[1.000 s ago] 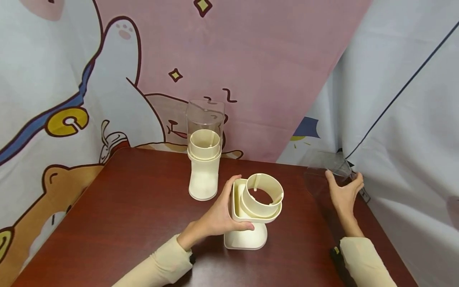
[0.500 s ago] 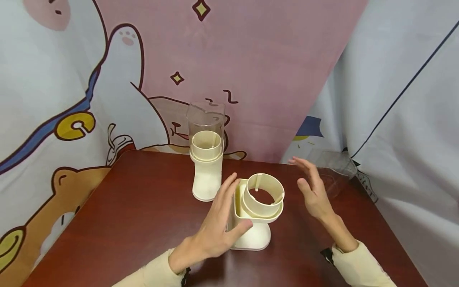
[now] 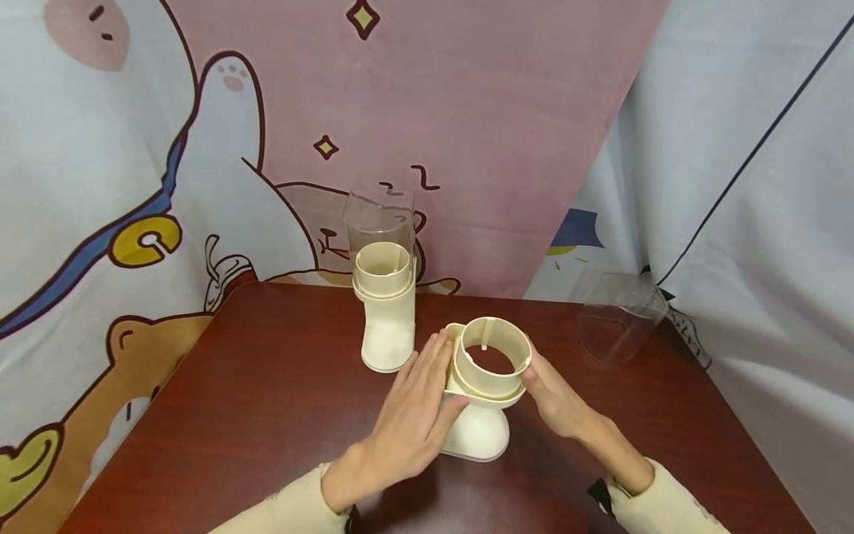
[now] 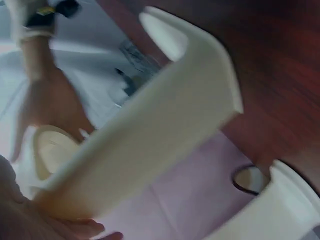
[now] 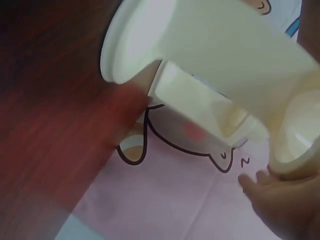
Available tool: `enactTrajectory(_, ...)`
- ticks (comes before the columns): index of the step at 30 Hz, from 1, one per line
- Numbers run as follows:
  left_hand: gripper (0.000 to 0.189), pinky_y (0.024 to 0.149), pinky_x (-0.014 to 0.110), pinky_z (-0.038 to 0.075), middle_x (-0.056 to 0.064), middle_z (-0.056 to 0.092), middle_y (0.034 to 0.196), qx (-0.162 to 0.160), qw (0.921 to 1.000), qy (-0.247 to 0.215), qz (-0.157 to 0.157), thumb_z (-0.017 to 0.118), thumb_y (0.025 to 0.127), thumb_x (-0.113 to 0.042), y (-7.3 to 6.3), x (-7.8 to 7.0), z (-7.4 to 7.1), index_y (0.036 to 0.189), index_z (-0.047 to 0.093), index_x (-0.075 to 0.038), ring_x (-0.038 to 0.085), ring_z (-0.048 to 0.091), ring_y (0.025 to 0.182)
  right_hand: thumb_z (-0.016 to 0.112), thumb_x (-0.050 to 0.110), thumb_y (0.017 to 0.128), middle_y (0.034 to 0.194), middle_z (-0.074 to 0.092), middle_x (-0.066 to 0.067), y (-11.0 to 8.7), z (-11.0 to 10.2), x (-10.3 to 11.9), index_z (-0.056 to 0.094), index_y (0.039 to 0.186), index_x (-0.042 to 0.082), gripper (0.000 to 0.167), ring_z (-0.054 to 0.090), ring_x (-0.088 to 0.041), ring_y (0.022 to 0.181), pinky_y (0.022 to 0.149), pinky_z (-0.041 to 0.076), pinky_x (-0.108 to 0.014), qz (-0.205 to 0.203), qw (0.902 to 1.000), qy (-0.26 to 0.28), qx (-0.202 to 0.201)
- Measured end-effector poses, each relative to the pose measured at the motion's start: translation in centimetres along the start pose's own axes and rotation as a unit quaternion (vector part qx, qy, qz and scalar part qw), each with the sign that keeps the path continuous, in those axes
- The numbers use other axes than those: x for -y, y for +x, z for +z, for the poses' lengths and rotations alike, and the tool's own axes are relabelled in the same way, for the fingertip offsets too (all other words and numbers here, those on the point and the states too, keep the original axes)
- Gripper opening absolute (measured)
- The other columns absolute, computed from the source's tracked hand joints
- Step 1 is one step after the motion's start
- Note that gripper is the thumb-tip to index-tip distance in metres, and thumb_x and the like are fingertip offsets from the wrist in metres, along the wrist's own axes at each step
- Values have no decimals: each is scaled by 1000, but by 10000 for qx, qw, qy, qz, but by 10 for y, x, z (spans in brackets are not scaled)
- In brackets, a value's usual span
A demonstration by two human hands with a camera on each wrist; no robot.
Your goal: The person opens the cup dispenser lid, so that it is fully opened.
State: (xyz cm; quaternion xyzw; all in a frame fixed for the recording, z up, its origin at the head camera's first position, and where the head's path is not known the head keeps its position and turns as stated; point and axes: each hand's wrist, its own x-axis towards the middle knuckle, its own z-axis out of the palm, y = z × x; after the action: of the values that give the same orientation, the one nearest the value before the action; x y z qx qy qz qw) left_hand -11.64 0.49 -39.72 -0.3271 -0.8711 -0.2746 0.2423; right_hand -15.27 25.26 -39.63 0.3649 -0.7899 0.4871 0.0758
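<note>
A cream plastic stand [image 3: 477,434] with a round, open collar [image 3: 492,386] at its top stands upright on the table between both hands. My left hand [image 3: 407,423] lies along its left side, fingers straight and side by side, thumb near the front edge. On the other side, my right hand [image 3: 563,400] has its fingertips and thumb right at the collar's rim. In the left wrist view the stand's flat back [image 4: 145,130] fills the middle. The right wrist view shows the stand's body [image 5: 220,50] and right fingers [image 5: 280,200] below the collar.
A similar cream stand [image 3: 388,334] with a clear container [image 3: 379,215] over its collar stands farther back. Another clear container [image 3: 617,319] lies at the table's right rear edge. The dark red table [image 3: 280,415] backs onto a printed curtain [image 3: 480,133].
My right hand let go of the clear container at the right and came left to the stand's collar. My left hand loosened its grip, and its fingers now lie straight along the stand.
</note>
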Motion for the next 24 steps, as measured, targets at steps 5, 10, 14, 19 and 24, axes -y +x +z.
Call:
enactTrajectory(5,73,118,50,32,18,34,160,-94,9999,-9,-106,14,107,-51,11,23,7,154,27,4,32,33,148,32,64,101,155,37,-13,-7,13,11,15,160,16,78,37,-10,141,113,22,-10,223,9970,-633,-389)
enactTrajectory(10,76,119,50,31,16,33,161,101,9994,-287,-167,14,106,-54,21,40,9,154,27,3,32,31,149,41,65,98,162,26,-7,-13,26,23,5,162,20,86,32,-21,146,114,15,-9,647,9878,-1275,-612)
enactTrajectory(14,71,122,49,25,12,19,167,418,9952,-731,-501,28,107,-50,20,33,-3,158,18,-1,25,20,154,37,66,99,166,20,-8,-14,27,23,7,162,20,84,22,-19,151,115,11,-9,612,9881,-1211,-718)
enactTrajectory(19,80,122,55,18,6,7,169,362,9849,-1402,-951,51,102,-45,8,-6,-26,161,9,-9,22,9,156,33,73,96,165,22,-15,8,6,9,16,160,9,93,20,-14,152,116,17,-13,-15,9987,252,-444)
enactTrajectory(24,89,124,56,9,3,-2,169,647,9727,-1777,-1345,51,100,-54,6,-30,-27,161,3,-9,20,-4,156,28,78,94,163,27,-14,38,-7,-10,19,157,-2,102,32,-14,147,114,29,-20,-324,9918,1223,156)
